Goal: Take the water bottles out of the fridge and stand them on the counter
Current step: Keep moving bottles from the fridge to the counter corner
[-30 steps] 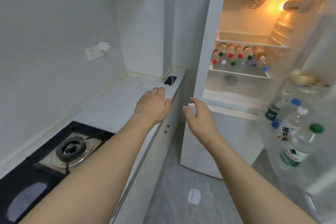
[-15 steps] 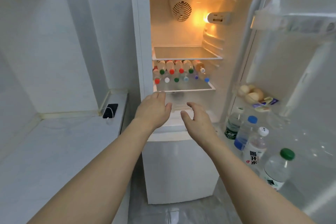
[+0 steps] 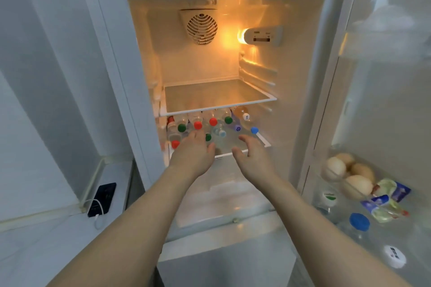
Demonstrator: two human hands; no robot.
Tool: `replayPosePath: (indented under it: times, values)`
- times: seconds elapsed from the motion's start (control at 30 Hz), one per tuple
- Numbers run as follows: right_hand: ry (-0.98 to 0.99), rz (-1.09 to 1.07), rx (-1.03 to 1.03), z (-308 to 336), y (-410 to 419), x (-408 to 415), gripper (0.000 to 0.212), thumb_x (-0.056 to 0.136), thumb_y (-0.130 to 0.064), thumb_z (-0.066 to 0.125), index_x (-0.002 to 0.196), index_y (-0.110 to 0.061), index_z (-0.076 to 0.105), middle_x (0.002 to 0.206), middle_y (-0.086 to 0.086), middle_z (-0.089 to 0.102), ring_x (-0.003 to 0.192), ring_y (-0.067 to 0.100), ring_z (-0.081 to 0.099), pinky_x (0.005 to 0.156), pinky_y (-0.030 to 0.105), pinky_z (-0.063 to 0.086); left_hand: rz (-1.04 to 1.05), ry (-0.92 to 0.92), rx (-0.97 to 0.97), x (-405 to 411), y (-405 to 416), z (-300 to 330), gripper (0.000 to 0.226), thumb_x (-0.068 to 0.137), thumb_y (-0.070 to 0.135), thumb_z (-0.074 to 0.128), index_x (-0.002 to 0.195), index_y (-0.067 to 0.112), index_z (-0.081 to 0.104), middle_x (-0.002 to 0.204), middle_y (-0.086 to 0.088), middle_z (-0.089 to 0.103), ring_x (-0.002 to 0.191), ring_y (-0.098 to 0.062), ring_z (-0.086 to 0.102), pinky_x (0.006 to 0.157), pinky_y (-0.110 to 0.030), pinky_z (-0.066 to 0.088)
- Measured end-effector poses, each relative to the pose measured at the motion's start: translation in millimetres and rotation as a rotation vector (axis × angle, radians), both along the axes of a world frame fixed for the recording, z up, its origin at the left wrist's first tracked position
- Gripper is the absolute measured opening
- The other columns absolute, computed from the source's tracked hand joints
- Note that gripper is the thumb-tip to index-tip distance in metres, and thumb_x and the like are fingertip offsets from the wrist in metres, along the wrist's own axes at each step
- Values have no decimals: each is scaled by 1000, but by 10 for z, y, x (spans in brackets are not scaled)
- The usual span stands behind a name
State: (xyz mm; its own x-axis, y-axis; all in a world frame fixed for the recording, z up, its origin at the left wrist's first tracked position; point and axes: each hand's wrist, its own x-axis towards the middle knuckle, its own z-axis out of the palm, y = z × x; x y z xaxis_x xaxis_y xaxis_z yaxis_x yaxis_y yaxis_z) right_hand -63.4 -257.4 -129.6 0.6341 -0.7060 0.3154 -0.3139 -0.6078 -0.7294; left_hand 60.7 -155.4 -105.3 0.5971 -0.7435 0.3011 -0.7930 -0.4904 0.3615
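The fridge [image 3: 300, 91] stands open and lit. Several clear water bottles [image 3: 219, 127] with red, green and blue caps stand packed on its lower glass shelf [image 3: 264, 141]. My left hand [image 3: 193, 156] reaches over the front of that shelf, fingers straight, its tips at the front bottles. My right hand [image 3: 253, 157] hovers at the shelf's front edge, fingers loosely spread, holding nothing. The white counter [image 3: 46, 247] lies at the lower left.
The upper glass shelf [image 3: 217, 93] is bare. The open door [image 3: 384, 100] on the right holds eggs [image 3: 349, 175], packets and more bottles [image 3: 359, 222]. A dark phone [image 3: 102, 198] with a white cable lies on the counter's back corner.
The view has swung from the counter and stove round to the fridge and come closer. Both hands have moved forward and up to the lower shelf.
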Motion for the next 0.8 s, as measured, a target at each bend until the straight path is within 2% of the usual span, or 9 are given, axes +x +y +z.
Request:
replayPosePath:
  times: [0.17, 0.3, 0.37, 0.5, 0.67, 0.8]
  values:
    - [-12, -6, 47, -118, -685, 469, 46, 94, -21, 50, 138, -10, 47, 142, 5, 49, 130, 20, 43, 105, 31, 33, 53, 82, -8, 412, -679, -70, 39, 96, 30, 41, 130, 13, 44, 126, -8, 56, 107, -27, 57, 81, -33, 43]
    - [-96, -91, 102, -272, -1131, 791, 38, 94, -18, 52, 131, -10, 53, 130, 6, 56, 115, 19, 52, 89, 26, 37, 44, 112, -5, 658, -1144, -243, 38, 96, 32, 43, 129, 13, 48, 126, -9, 57, 109, -28, 57, 87, -39, 48]
    - [-158, -141, 140, -388, -1310, 929, 36, 94, -17, 51, 130, -11, 52, 128, 5, 56, 112, 18, 52, 87, 26, 38, 26, 79, 24, 779, -1353, -388, 36, 96, 33, 44, 126, 14, 49, 123, -9, 58, 108, -28, 57, 88, -40, 49]
    - [-227, -207, 142, -662, -1656, 1223, 38, 95, -20, 51, 132, -13, 51, 130, 4, 52, 116, 17, 50, 95, 31, 42, 26, -108, 82, 1063, -1742, -663, 31, 94, 36, 45, 118, 16, 51, 117, -8, 57, 104, -27, 56, 83, -39, 49]
    - [-347, -274, 47, -1063, -2102, 1520, 42, 91, -14, 56, 132, -11, 50, 124, 5, 51, 114, 19, 50, 97, 35, 43, -53, -521, 83, 1289, -2159, -945, 29, 91, 35, 48, 114, 18, 54, 114, -5, 59, 108, -27, 53, 87, -37, 40]
    - [-329, -304, -78, -1360, -2387, 1686, 47, 87, -17, 60, 133, -12, 48, 128, 5, 51, 115, 23, 50, 99, 39, 43, -80, -660, 24, 1457, -2459, -1140, 24, 89, 29, 52, 109, 17, 57, 110, -6, 61, 100, -29, 57, 74, -36, 41]
